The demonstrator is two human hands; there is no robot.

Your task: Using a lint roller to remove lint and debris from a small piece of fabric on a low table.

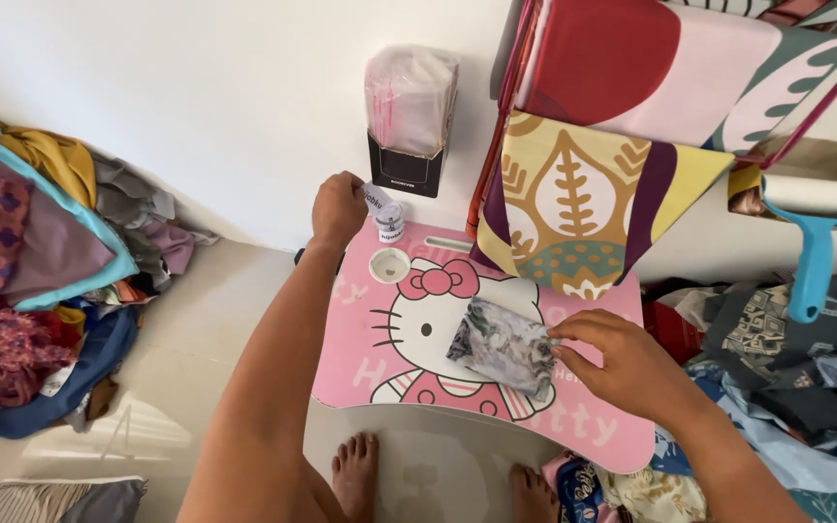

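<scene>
Fabric in mixed colours lies heaped at the far left: a pile of cloths (31, 261) in teal, mustard, purple and blue, resting on the pale floor against the white wall.

Next to the right, the left hand (338, 208) reaches to the back left corner of a pink lap table (360, 358) printed with a white cartoon cat wearing a pink bow. The fingers are curled shut around a small white label strip (373, 199), held just above a small clear tape roll (390, 222) that stands on the table's rear edge. Just in front of the roll is a round white cup recess (389, 264) set into the tabletop.

Behind the table, against the wall, stands a black box holder (406, 167) carrying a stack of clear plastic bags (411, 97) with faint pink edging.

At the table's centre right lies a flat packet of folded grey-and-white marbled cloth (498, 344), sealed in clear wrap and tilted slightly. The right hand (622, 363) rests on its right edge, fingertips pressing and pinching the packet against the table.

Above right, a patterned cloth (583, 208) in yellow, purple and cream hangs from a red rack. Further right, a blue-handled lint roller (811, 228) hangs by the wall over more dark and blue cloths (796, 378).
</scene>
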